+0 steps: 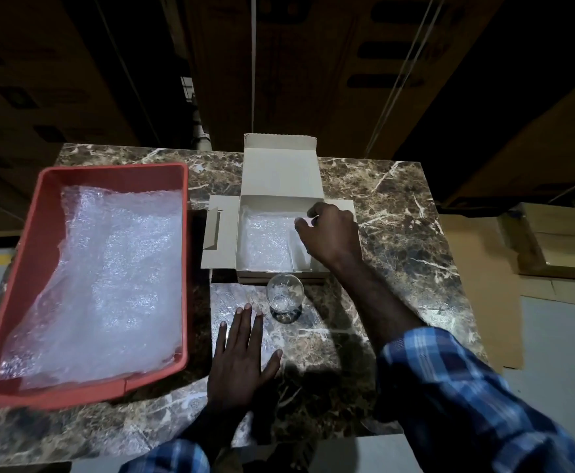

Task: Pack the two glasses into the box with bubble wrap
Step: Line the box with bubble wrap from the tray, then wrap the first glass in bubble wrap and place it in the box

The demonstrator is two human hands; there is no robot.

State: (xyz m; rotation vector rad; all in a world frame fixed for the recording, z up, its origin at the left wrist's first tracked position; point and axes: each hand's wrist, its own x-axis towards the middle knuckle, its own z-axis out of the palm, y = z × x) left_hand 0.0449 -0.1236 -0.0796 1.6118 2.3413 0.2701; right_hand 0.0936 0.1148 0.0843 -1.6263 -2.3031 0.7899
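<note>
An open cardboard box (224, 233) stands mid-table with a bubble-wrapped bundle (265, 240) lying inside it. My right hand (330, 233) hovers over the box's right side, its fingers curled and pinching the right edge of that wrap. In front of the box a clear empty glass (284, 293) stands upright on a flat sheet of bubble wrap (235, 295) spread on the table. My left hand (241, 349) lies flat on this sheet, fingers straight, just left of and nearer than the glass. A second glass is not plainly visible.
A red plastic tray (40, 206) filled with bubble wrap (108, 274) takes up the table's left side. The brown marble table (398, 216) ends at the right above flattened cardboard and boxes (559, 240) on the floor. Tall cartons stand behind.
</note>
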